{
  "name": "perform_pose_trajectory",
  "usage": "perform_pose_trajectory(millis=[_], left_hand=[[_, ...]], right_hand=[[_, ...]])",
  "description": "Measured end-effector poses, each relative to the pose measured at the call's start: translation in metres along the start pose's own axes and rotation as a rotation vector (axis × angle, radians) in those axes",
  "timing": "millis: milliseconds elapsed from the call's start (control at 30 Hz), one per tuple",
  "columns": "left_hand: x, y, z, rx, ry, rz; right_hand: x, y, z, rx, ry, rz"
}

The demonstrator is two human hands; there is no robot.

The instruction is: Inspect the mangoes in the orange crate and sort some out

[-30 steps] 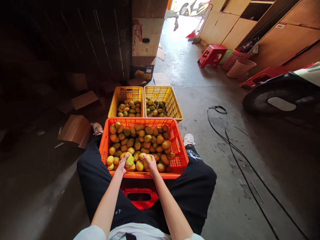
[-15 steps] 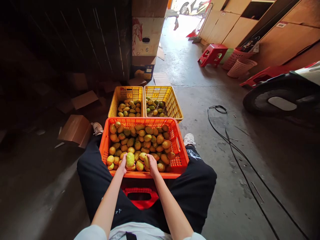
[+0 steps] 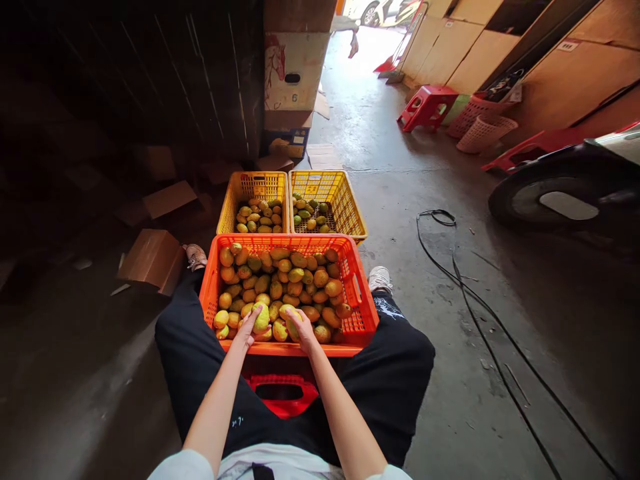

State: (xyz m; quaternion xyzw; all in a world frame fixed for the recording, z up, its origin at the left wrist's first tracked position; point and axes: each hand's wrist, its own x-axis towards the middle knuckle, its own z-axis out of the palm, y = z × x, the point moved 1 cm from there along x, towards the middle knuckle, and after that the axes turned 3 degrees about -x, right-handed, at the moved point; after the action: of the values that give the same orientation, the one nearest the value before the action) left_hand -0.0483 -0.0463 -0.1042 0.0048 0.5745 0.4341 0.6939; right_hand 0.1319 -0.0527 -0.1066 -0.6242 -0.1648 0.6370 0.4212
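Observation:
My left hand is closed around a yellow-green mango, held over the near edge of the orange crate. A hand's width to the right, my right hand grips another mango, partly covered by the fingers. Below and beyond both hands, the crate holds a heap of yellow, green and brownish mangoes. It stands between my legs, in front of a red stool or crate part with a handle-like opening.
Behind the orange crate stand a left yellow crate and a right yellow crate, both with mangoes. Cardboard lies to the left. A black cable runs along the floor on the right, near a wheel. Farther back is a red stool.
My left fingers have moved over the top of the mango, which is turned slightly. My right hand has tilted its mango and shifted its fingers. The camera view has shifted a little.

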Motion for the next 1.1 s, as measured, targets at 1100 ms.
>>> perform_pose_trajectory(millis=[1100], left_hand=[[-0.007,0.001,0.003,0.0,0.005,-0.017]], right_hand=[[-0.001,-0.012,-0.005,0.134,0.064,0.054]])
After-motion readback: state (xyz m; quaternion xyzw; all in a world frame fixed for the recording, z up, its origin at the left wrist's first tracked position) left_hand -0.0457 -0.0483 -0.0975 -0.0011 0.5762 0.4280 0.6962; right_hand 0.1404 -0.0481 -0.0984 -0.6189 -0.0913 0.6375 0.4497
